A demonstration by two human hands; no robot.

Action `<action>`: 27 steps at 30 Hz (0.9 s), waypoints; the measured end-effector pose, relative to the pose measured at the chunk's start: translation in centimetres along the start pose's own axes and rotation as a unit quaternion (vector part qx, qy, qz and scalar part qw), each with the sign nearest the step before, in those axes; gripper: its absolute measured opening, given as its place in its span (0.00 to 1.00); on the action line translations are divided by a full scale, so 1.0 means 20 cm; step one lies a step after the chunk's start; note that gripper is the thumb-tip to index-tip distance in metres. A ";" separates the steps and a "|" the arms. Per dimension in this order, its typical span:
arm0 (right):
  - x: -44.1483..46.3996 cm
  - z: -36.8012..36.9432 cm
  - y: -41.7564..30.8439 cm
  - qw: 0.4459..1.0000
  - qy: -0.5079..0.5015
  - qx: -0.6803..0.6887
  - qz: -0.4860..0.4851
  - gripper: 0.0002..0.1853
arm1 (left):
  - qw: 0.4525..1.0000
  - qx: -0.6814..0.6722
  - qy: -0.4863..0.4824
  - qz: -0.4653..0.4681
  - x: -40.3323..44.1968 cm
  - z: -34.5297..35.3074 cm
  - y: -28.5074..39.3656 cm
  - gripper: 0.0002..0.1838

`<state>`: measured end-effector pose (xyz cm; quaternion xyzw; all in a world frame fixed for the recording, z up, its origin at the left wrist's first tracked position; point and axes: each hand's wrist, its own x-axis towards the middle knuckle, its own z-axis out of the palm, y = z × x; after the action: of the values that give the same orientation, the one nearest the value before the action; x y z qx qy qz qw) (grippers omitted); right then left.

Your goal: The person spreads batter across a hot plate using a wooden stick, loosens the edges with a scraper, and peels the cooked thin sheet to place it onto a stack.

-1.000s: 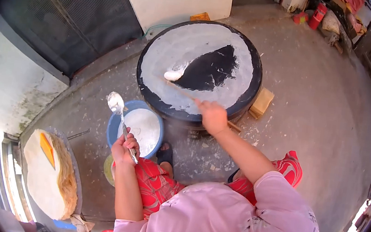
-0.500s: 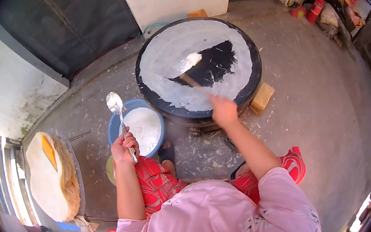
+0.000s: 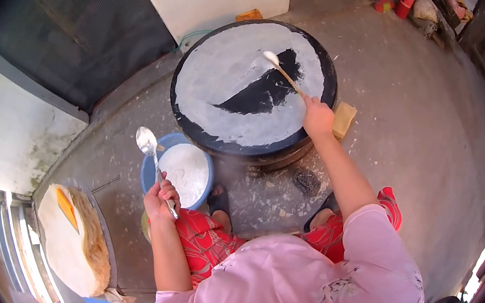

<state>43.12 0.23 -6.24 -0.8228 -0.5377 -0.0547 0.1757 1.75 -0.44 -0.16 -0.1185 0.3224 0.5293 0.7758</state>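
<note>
My left hand (image 3: 162, 199) is closed round the handle of a large metal spoon (image 3: 147, 141), its bowl up and above the edge of a blue tub (image 3: 146, 170). White batter (image 3: 182, 171) fills much of the tub. In my right hand (image 3: 318, 118) is a thin wooden spreader (image 3: 291, 83), its far end coated white and over the round black griddle (image 3: 196, 134). A pale batter layer (image 3: 217, 57) covers most of the griddle, with a bare dark patch right of the middle. My right hand is above the griddle's right side.
At the lower left lies a thick stack of pale thin sheets (image 3: 64, 251) with an orange-yellow flat piece (image 3: 67, 209) on top. A yellowish block (image 3: 343, 120) touches or stands close to the griddle's right side. A dark screened door (image 3: 82, 23) is at the left.
My right hand has moved right and up with the spreader, whose tip has gone to the upper right. The bare patch has shrunk and the white lump is spread out. My left hand has barely moved.
</note>
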 end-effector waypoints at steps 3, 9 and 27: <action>0.00 -0.08 -0.07 0.986 -0.013 0.135 0.098 0.15 | 1.000 -0.012 -0.002 0.020 0.00 0.02 -0.01 0.15; -0.02 0.00 0.04 1.000 -0.002 -0.011 0.016 0.22 | 1.000 -0.009 -0.003 0.026 -0.01 0.04 -0.03 0.16; 0.13 -0.02 0.50 0.908 -0.199 0.355 0.101 0.14 | 1.000 -0.010 -0.001 0.011 -0.01 0.05 -0.02 0.15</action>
<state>53.20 -1.20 -7.47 -0.7498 -0.4597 0.3227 0.3497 2.56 -0.15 0.65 -0.1219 0.3181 0.5411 0.7689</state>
